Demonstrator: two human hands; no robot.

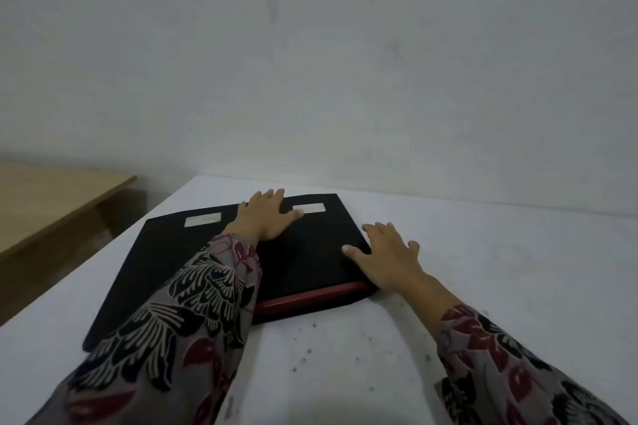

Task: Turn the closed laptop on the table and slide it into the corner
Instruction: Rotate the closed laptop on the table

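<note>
A closed black laptop (165,252) with a red strip along its near edge and two pale stickers lies flat on the white table (483,269), close to the table's far left corner by the wall. My left hand (267,217) rests flat on the lid near its far edge, fingers spread and reaching over that edge. At the laptop's right edge, my right hand (386,252) lies with its thumb on the lid and its fingers on the table beside it. Patterned sleeves cover both forearms, and the left one hides part of the lid.
A pale wall (345,62) rises directly behind the table. A wooden table (51,203) stands lower to the left, across a gap. Dark specks dot the white surface in front of the laptop.
</note>
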